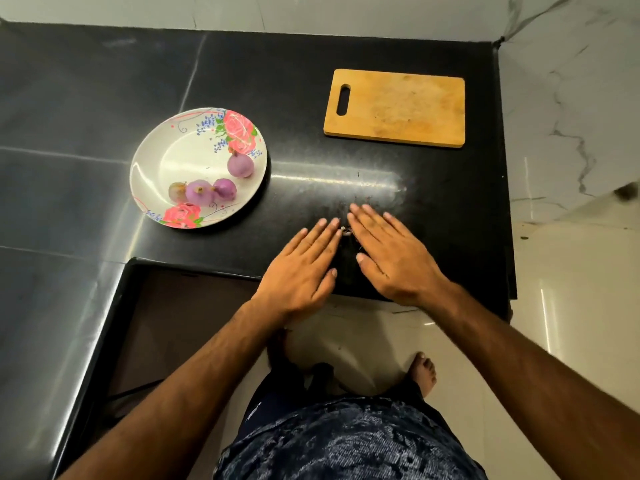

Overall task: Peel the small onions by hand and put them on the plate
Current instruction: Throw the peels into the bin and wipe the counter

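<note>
A white plate with pink flower prints lies on the black counter at the left. Several small purple peeled onions lie on it: one near the right rim and a row of three toward the front. My left hand and my right hand lie flat, palms down, side by side near the counter's front edge, right of the plate. Their fingers are straight and hold nothing. A few small scraps of onion skin show between the fingertips.
A wooden cutting board with a handle slot lies at the back right of the black counter. The counter has a cut-out recess at the front left. Marbled wall and pale floor lie to the right.
</note>
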